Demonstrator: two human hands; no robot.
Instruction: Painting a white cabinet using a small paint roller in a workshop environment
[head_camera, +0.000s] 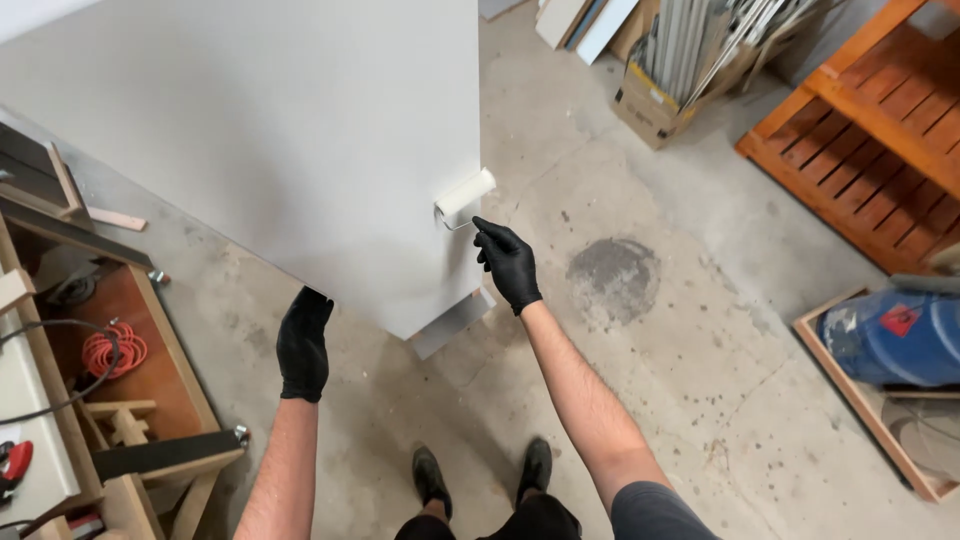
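A large white panel (270, 130) fills the upper left of the head view, its near corner low over the concrete floor. My right hand (508, 262), in a black glove, grips the handle of a small white paint roller (465, 193) that presses against the panel's right edge. My left hand (303, 342), also in a black glove, rests against the panel's lower edge with fingers pointing up. My two black shoes (480, 472) stand on the floor below.
A wooden cart with an orange coiled cord (112, 350) stands at the left. An orange wooden rack (870, 130) and a cardboard box of strips (665, 85) are at the upper right. A blue drum (895, 338) lies in a wooden frame at the right.
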